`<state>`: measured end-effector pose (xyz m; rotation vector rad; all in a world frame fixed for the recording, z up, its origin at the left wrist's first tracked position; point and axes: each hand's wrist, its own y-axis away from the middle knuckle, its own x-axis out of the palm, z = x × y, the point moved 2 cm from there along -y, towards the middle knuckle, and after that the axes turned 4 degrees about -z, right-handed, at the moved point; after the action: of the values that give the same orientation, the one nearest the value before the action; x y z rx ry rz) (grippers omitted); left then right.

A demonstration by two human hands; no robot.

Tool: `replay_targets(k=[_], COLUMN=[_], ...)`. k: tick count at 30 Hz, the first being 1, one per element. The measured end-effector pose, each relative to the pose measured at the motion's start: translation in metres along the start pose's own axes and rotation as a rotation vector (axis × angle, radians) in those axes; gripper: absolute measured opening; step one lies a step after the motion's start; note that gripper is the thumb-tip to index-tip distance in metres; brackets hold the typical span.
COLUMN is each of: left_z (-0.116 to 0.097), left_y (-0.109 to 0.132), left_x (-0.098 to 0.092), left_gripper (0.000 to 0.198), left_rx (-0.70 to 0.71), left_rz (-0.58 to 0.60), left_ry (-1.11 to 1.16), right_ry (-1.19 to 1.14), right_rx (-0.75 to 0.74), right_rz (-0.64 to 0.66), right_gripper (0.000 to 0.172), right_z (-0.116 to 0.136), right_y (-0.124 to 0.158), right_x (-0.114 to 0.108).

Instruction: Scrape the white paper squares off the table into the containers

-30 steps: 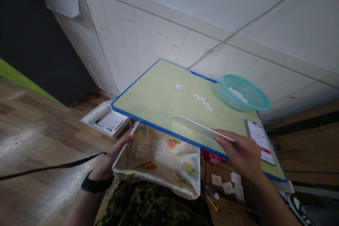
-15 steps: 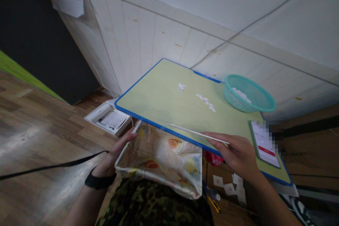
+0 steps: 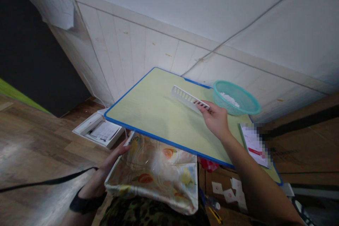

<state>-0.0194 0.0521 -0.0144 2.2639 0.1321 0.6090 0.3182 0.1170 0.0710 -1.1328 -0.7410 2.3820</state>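
Observation:
My right hand (image 3: 215, 117), over the middle of the table, is closed on one end of a white slotted plastic strip (image 3: 188, 99). The strip tilts with its row of slots along the top, close over the pale green tabletop (image 3: 148, 106); whether it touches cannot be made out. At the table's near edge my left hand (image 3: 122, 150) grips the left rim of a fruit-patterned bin (image 3: 159, 169), which sits at my lap under the edge. Beyond my right hand stands a turquoise plastic basket (image 3: 237, 97) with a heap of small white pieces (image 3: 230, 99) in it.
A phone (image 3: 255, 148) lies at the table's right end. On the floor to the left is an open white box (image 3: 97, 129) with papers. Small white cards (image 3: 230, 195) and a yellow cutter (image 3: 215, 214) lie below on the right. A panelled wall (image 3: 148, 39) backs the table.
My right hand has moved away from me over the table and turned the strip so its slots show. The white pieces on the tabletop are out of sight. My left hand keeps hold of the bin.

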Motion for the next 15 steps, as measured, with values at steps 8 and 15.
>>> replay_targets(k=[8, 15], left_z=[0.007, 0.005], left_y=[-0.01, -0.006], left_x=[-0.015, -0.01], left_gripper=[0.071, 0.073], left_rx=[-0.032, -0.024], left_rz=[0.058, 0.059], left_ry=[-0.034, -0.02], right_ry=[0.016, -0.046], right_rx=[-0.043, -0.009], right_rz=[0.135, 0.056], right_gripper=[0.028, 0.028], right_z=[-0.006, -0.016], right_y=[-0.007, -0.01], right_x=[0.012, 0.011])
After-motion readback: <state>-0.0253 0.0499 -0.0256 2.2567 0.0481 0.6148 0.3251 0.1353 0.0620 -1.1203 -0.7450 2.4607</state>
